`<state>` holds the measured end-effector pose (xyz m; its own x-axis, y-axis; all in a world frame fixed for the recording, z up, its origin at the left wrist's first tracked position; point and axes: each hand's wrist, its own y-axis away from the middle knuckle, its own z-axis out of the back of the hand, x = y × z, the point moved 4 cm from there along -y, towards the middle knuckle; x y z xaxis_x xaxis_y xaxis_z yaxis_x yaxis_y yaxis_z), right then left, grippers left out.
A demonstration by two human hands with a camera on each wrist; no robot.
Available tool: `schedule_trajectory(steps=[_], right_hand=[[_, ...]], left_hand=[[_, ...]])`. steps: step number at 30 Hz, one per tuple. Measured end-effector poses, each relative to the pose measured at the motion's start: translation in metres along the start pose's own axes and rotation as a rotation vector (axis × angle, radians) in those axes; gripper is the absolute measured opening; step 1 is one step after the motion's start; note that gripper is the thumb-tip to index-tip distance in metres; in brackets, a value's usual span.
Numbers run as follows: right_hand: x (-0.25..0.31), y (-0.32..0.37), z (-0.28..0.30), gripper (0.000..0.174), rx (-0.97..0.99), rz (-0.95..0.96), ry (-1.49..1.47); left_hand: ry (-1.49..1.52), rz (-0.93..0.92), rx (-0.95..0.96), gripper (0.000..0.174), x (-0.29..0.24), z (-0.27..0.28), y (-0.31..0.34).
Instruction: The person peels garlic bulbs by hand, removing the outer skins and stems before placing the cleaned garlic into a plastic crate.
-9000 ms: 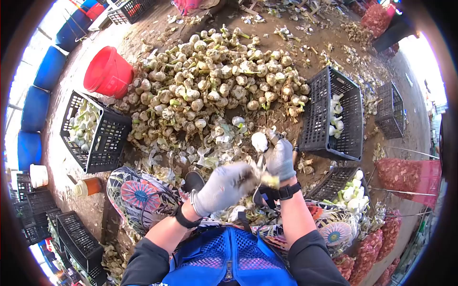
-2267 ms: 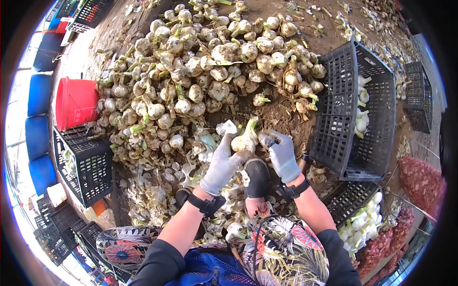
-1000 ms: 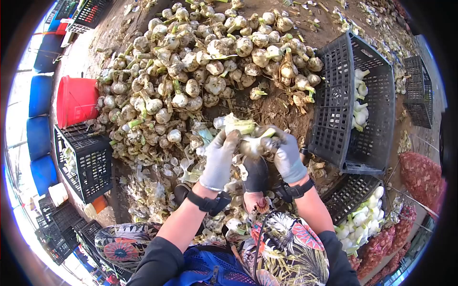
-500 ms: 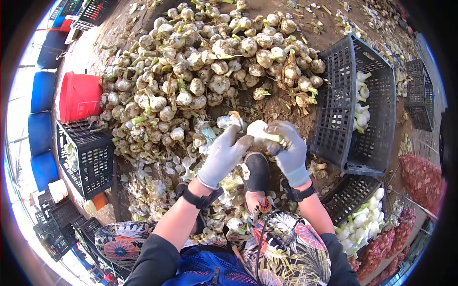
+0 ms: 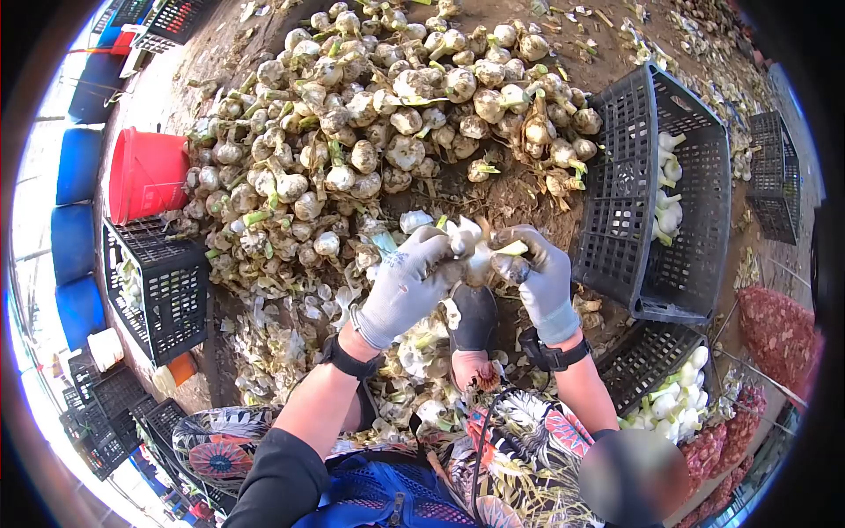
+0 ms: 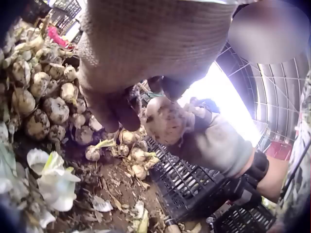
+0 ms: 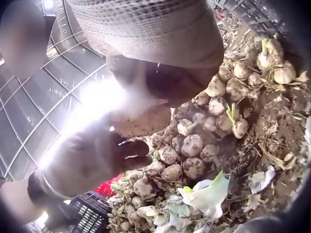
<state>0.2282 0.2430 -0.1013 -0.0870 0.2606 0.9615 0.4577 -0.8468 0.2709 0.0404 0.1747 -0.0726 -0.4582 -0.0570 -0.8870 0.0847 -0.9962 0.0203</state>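
Note:
Both hands wear pale grey gloves with soiled fingertips and meet over one garlic bulb (image 5: 480,262). My right hand (image 5: 544,283) grips the bulb from the right, its short cut stem poking out beside the fingers. The fingers of my left hand (image 5: 409,280) are bent and pinch loose white skin at the bulb's upper left. In the left wrist view the bulb (image 6: 165,120) shows a dirt-speckled round side against the right hand. Glare and the glove partly hide it in the right wrist view. A dark shoe (image 5: 473,321) lies below the hands.
A big pile of dirty garlic (image 5: 352,132) spreads ahead. At right, a black crate (image 5: 612,194) holds a few clean bulbs; a lower crate (image 5: 656,359) holds many. Another crate (image 5: 176,308) and a red bucket (image 5: 145,176) stand left. Peelings (image 5: 282,361) litter the ground.
The bulb's brown outer layers have come off, leaving it whiter. Half a second ago my left hand was left of the bulb; now it is back on it. My right hand keeps its hold.

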Motion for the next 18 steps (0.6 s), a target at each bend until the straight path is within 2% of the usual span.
schedule_trajectory(steps=[3, 4, 6, 7, 9, 10, 11, 13, 14, 15, 17, 18], right_hand=[[-0.006, 0.001, 0.003, 0.02, -0.038, -0.065, -0.031], [-0.008, 0.001, 0.005, 0.02, -0.035, -0.063, -0.031], [-0.015, 0.001, 0.013, 0.019, -0.161, -0.092, -0.236], [-0.012, 0.001, 0.013, 0.019, -0.163, -0.09, -0.238], [-0.003, 0.0, 0.011, 0.02, -0.1, -0.066, -0.163], [-0.002, 0.002, 0.008, 0.022, -0.064, -0.04, -0.142], [-0.001, 0.003, 0.006, 0.022, -0.064, -0.042, -0.14], [0.003, 0.004, -0.003, 0.025, 0.042, -0.056, -0.256], [0.0, 0.005, -0.007, 0.026, 0.049, -0.08, -0.333], [0.001, 0.004, -0.011, 0.026, 0.051, -0.077, -0.333], [-0.002, 0.003, -0.01, 0.027, -0.12, -0.142, -0.204], [-0.015, 0.002, -0.008, 0.024, -0.198, -0.118, -0.143]], left_hand=[[-0.127, -0.052, 0.029, 0.029, -0.002, 0.001, 0.001], [-0.249, -0.051, 0.114, 0.028, -0.002, -0.003, 0.007], [-0.47, -0.033, 0.32, 0.027, 0.001, -0.012, 0.025], [-0.472, -0.035, 0.322, 0.027, 0.003, -0.017, 0.034], [-0.137, 0.237, 0.27, 0.027, 0.024, -0.023, 0.048], [-0.018, 0.222, 0.19, 0.04, 0.023, -0.018, 0.043], [-0.016, 0.223, 0.189, 0.04, 0.021, -0.019, 0.039], [0.496, 0.28, 0.063, 0.057, 0.008, -0.02, 0.026], [0.579, 0.41, 0.135, 0.065, -0.002, -0.021, 0.02], [0.578, 0.407, 0.134, 0.065, -0.002, -0.026, 0.019], [0.49, 0.274, -0.062, 0.061, 0.003, -0.03, 0.016], [0.223, 0.119, -0.151, 0.058, 0.002, -0.027, 0.013]])
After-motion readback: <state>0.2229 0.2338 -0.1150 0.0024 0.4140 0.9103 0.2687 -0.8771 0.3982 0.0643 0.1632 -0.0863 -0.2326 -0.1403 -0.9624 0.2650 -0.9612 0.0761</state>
